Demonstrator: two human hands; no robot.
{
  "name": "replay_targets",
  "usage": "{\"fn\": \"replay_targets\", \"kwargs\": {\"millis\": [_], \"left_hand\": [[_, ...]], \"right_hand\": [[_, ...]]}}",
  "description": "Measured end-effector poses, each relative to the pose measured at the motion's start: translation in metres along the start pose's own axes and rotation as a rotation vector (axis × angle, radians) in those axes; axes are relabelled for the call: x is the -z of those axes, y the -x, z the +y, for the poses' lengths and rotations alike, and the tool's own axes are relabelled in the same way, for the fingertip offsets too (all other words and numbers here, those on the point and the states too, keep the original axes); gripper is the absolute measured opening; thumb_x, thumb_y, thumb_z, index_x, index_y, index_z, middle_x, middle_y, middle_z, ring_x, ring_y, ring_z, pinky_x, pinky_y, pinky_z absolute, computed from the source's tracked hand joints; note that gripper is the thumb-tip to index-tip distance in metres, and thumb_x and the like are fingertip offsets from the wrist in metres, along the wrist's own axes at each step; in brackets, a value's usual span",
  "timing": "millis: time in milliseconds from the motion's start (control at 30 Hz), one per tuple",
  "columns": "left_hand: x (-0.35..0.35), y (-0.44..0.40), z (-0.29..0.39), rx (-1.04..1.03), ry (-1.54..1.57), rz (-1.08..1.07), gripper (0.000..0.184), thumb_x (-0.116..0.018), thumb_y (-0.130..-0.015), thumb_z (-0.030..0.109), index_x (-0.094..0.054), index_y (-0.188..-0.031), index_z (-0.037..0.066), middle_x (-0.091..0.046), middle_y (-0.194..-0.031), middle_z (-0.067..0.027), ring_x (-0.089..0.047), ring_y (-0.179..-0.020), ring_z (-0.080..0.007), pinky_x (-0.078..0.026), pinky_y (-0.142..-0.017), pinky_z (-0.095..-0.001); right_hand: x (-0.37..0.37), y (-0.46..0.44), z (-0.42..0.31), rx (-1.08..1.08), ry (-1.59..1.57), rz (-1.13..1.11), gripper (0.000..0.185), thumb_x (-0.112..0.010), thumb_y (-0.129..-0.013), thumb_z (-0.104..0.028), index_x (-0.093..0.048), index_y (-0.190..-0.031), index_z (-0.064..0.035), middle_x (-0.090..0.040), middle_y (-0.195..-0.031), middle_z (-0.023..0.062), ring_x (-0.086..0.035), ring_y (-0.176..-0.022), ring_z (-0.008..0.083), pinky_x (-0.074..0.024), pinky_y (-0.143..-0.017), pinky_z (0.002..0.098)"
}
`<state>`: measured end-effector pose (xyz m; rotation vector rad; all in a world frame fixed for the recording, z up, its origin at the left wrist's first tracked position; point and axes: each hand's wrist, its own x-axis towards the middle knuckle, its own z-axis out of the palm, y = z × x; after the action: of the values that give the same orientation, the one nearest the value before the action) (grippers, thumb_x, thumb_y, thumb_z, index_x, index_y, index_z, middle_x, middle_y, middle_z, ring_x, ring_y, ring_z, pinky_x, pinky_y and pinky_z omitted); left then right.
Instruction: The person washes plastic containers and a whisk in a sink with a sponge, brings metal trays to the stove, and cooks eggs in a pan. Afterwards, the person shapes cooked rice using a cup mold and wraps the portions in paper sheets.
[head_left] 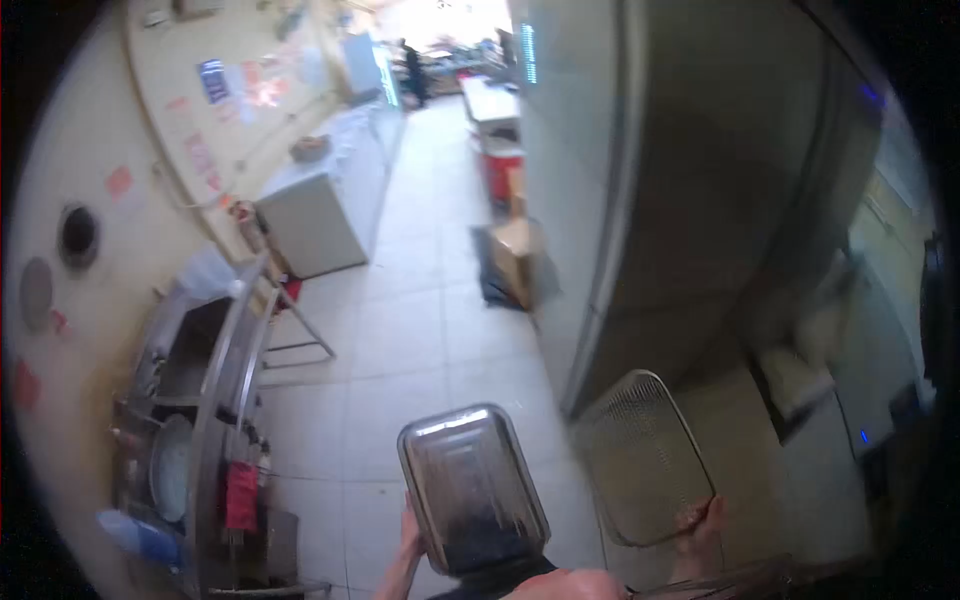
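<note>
My left hand is closed on the left edge of a rectangular shiny metal tray. The tray is held upright in front of my body, and most of those fingers are hidden behind it. A shallow rectangular wire-mesh tray is on the other side, its lower right rim gripped by my right hand. The two trays are apart, with tiled floor showing between them. Both are held above the floor.
A metal rack holding a round pan stands on the left. Beyond it is a white chest-like unit. A tall metal cabinet lines the right, with a cardboard box beside it. A tiled aisle runs ahead.
</note>
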<state>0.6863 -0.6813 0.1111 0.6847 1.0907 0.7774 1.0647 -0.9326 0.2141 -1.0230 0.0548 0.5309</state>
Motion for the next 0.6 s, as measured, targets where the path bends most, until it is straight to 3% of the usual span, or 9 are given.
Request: {"fn": "replay_targets", "kwargs": {"millis": [167, 233, 300, 333, 367, 467, 500, 567, 600], "left_hand": [[0.056, -0.047, 0.073, -0.106, 0.157, 0.189, 0.046, -0.030, -0.097, 0.039, -0.046, -0.117, 0.000, -0.058, -0.094, -0.0109, -0.059, -0.083, -0.0186, -0.052, -0.070, -0.0321], [0.064, -0.083, 0.110, -0.137, 0.200, 0.244, 0.046, -0.031, -0.097, 0.038, -0.046, -0.117, 0.000, -0.058, -0.095, -0.0110, -0.059, -0.084, -0.0187, -0.052, -0.071, -0.0321], [0.067, -0.114, 0.145, -0.184, 0.231, 0.298, 0.046, -0.031, -0.097, 0.038, -0.046, -0.117, 0.000, -0.058, -0.095, -0.0110, -0.059, -0.084, -0.0187, -0.052, -0.071, -0.0321], [0.075, -0.130, 0.166, -0.197, 0.234, 0.329, 0.046, -0.031, -0.097, 0.038, -0.046, -0.118, 0.000, -0.058, -0.096, -0.0111, -0.059, -0.084, -0.0187, -0.052, -0.071, -0.0321], [0.084, -0.146, 0.188, -0.206, 0.248, 0.365, 0.045, -0.031, -0.097, 0.038, -0.046, -0.118, 0.000, -0.058, -0.096, -0.0111, -0.059, -0.084, -0.0187, -0.052, -0.071, -0.0321], [0.103, -0.197, 0.246, -0.225, 0.283, 0.448, 0.045, -0.032, -0.097, 0.037, -0.046, -0.118, 0.000, -0.058, -0.097, -0.0113, -0.059, -0.085, -0.0187, -0.051, -0.072, -0.0321], [0.102, -0.209, 0.250, -0.238, 0.291, 0.469, 0.045, -0.032, -0.097, 0.037, -0.046, -0.118, 0.000, -0.057, -0.097, -0.0113, -0.059, -0.085, -0.0187, -0.051, -0.072, -0.0321], [0.109, -0.243, 0.278, -0.241, 0.311, 0.497, 0.045, -0.032, -0.097, 0.037, -0.045, -0.118, 0.000, -0.057, -0.097, -0.0114, -0.059, -0.086, -0.0188, -0.051, -0.072, -0.0321], [0.110, -0.262, 0.290, -0.244, 0.307, 0.496, 0.044, -0.032, -0.097, 0.037, -0.045, -0.118, 0.000, -0.057, -0.098, -0.0114, -0.059, -0.086, -0.0188, -0.051, -0.072, -0.0321]], "right_hand": [[-0.140, -0.075, 0.139, 0.202, 0.519, -0.486, 0.034, -0.049, -0.091, -0.040, -0.051, -0.077, -0.0085, -0.056, -0.065, 0.0020, -0.050, -0.047, 0.0113, -0.0437, -0.044, 0.0269], [-0.195, -0.087, 0.227, 0.073, 0.489, -0.604, 0.048, -0.048, -0.086, -0.053, -0.053, -0.075, -0.0061, -0.052, -0.057, 0.0020, -0.053, -0.050, 0.0162, -0.0502, -0.054, 0.0325], [-0.221, -0.105, 0.305, -0.242, 0.471, -0.652, 0.054, -0.045, -0.085, -0.057, -0.053, -0.076, -0.0053, -0.062, -0.070, 0.0070, -0.062, -0.068, 0.0182, -0.0511, -0.063, 0.0314], [-0.232, -0.108, 0.361, -0.580, 0.285, -0.682, 0.056, -0.053, -0.079, -0.059, -0.040, -0.107, -0.0119, -0.052, -0.102, 0.0105, -0.052, -0.093, 0.0258, -0.0432, -0.081, 0.0395], [-0.244, -0.111, 0.429, -0.935, 0.115, -0.684, 0.085, -0.061, -0.073, -0.060, -0.027, -0.139, -0.0184, -0.042, -0.134, 0.0140, -0.043, -0.119, 0.0335, -0.0353, -0.098, 0.0477], [-0.273, -0.127, 0.587, -0.915, 0.396, -0.550, 0.065, -0.042, -0.087, -0.057, -0.038, -0.130, -0.0075, -0.055, -0.116, 0.0192, -0.060, -0.092, 0.0330, -0.0487, -0.077, 0.0402], [-0.289, -0.135, 0.572, -0.880, 0.316, -0.639, 0.063, -0.043, -0.083, -0.061, -0.047, -0.111, -0.0045, -0.060, -0.104, 0.0164, -0.062, -0.089, 0.0280, -0.0492, -0.077, 0.0347], [-0.416, -0.113, 0.504, -0.932, 0.257, -0.682, 0.074, -0.043, -0.077, -0.069, -0.054, -0.103, -0.0004, -0.063, -0.099, 0.0142, -0.062, -0.090, 0.0229, -0.0483, -0.080, 0.0283], [-0.465, -0.107, 0.481, -1.021, 0.260, -0.645, 0.083, -0.042, -0.075, -0.072, -0.051, -0.115, 0.0007, -0.061, -0.105, 0.0148, -0.061, -0.093, 0.0228, -0.0469, -0.083, 0.0275]]}}
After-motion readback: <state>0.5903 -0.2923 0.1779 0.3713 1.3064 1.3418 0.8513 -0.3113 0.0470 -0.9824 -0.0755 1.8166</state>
